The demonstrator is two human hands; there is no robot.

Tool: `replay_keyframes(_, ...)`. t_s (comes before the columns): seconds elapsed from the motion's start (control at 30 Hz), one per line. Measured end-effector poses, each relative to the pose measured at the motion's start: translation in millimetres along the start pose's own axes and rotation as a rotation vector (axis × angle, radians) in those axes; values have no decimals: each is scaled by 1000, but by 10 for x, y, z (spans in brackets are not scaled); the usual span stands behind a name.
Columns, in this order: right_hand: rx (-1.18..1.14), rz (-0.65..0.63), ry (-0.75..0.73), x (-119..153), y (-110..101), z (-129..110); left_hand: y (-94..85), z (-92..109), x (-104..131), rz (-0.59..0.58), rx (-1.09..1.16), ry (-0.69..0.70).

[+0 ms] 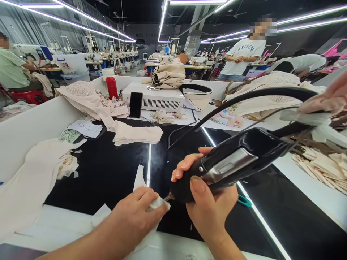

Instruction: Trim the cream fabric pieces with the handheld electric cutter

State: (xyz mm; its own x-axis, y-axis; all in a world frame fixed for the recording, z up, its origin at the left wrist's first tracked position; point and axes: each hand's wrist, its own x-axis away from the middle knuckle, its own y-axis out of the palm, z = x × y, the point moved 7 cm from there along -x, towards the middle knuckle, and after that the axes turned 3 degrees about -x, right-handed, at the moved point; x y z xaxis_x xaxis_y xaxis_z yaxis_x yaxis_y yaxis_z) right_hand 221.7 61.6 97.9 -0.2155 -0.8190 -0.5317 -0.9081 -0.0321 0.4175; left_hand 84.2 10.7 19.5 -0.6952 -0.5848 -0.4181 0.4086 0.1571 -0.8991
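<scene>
My right hand (208, 202) is wrapped around a black corded handheld tool (235, 159) with a silver panel on its side. The tool's small metal tip (169, 196) points left, close beside the fabric in my other hand. My left hand (141, 213) pinches a folded white fabric strip (139, 176) between thumb and fingers. One end of the strip sticks up beyond my knuckles, and its edge shows at my fingertips. Whether the tip touches the fabric I cannot tell. Both hands are over the black table surface (108, 177).
A stack of cream fabric pieces (138, 133), a phone (136, 104) and a white vented box (154, 96) stand ahead. Cream cloth (32, 180) lies left, more pieces (322, 168) right. A thick black cable (260, 92) arches overhead. A person (244, 54) stands beyond the table.
</scene>
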Motion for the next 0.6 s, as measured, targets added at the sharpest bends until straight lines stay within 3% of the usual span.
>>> replay_keyframes(0.33,30,7,17,10,23,63,-36,30,-15,77,-33,13)
replay_keyframes(0.6,28,33,15,-41,57,63,-71,36,-26,73,-4,-11)
